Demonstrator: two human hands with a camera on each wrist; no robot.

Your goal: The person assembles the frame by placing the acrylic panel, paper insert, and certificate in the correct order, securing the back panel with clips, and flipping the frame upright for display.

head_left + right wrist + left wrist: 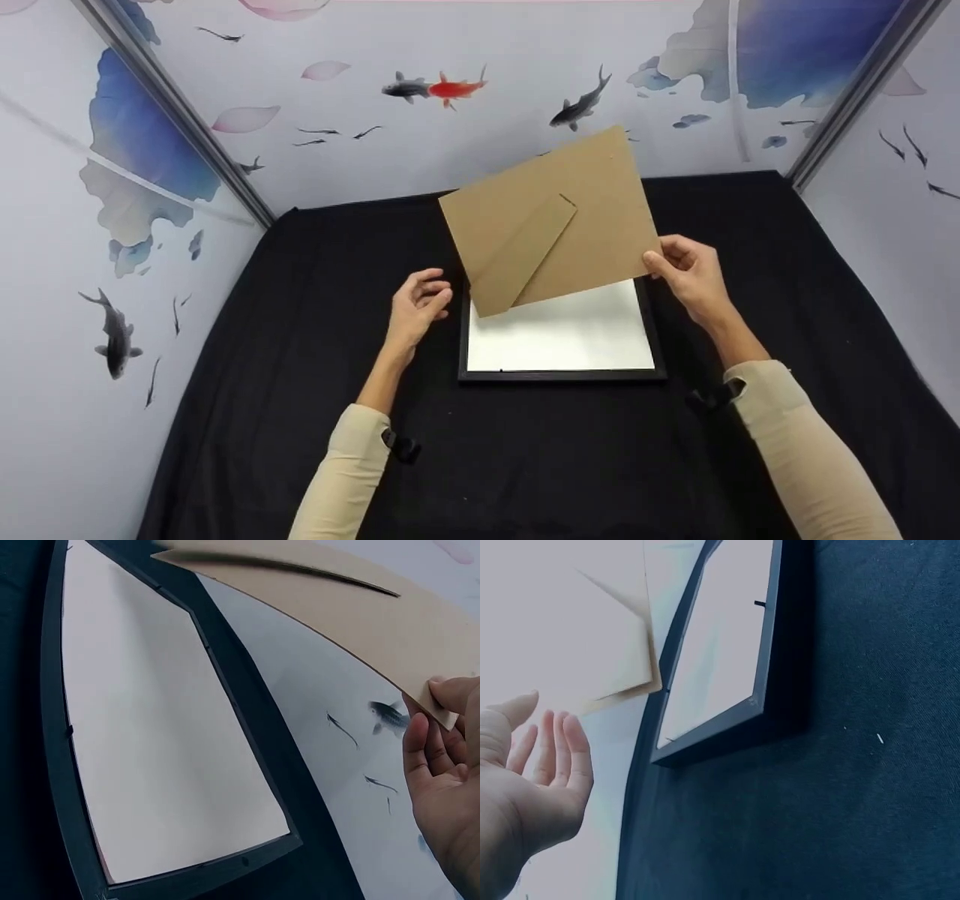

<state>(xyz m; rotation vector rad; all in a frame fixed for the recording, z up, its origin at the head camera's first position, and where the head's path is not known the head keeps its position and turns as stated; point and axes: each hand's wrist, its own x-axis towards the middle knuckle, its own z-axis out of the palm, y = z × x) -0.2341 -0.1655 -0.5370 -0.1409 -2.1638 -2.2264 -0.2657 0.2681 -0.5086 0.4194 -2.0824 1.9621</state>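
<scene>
My right hand (694,277) pinches one corner of a brown picture frame backing board (600,225), thumb on the near face and fingers behind. A stand flap (529,251) runs slantwise across the board. The board is raised and tilted over a black picture frame (562,376) lying on the cloth, hiding its far part. Inside the frame lies a white sheet (562,337), and small dark tabs show along the inner edge in the right wrist view. Left of the board, my left hand (416,307) hovers with loosely bent fingers and holds nothing.
Black cloth (300,375) covers the table. White panels printed with fish and leaves (480,142) enclose it at the back and sides, with metal posts (180,112) at the corners. A dark strap device (401,446) sits at each wrist.
</scene>
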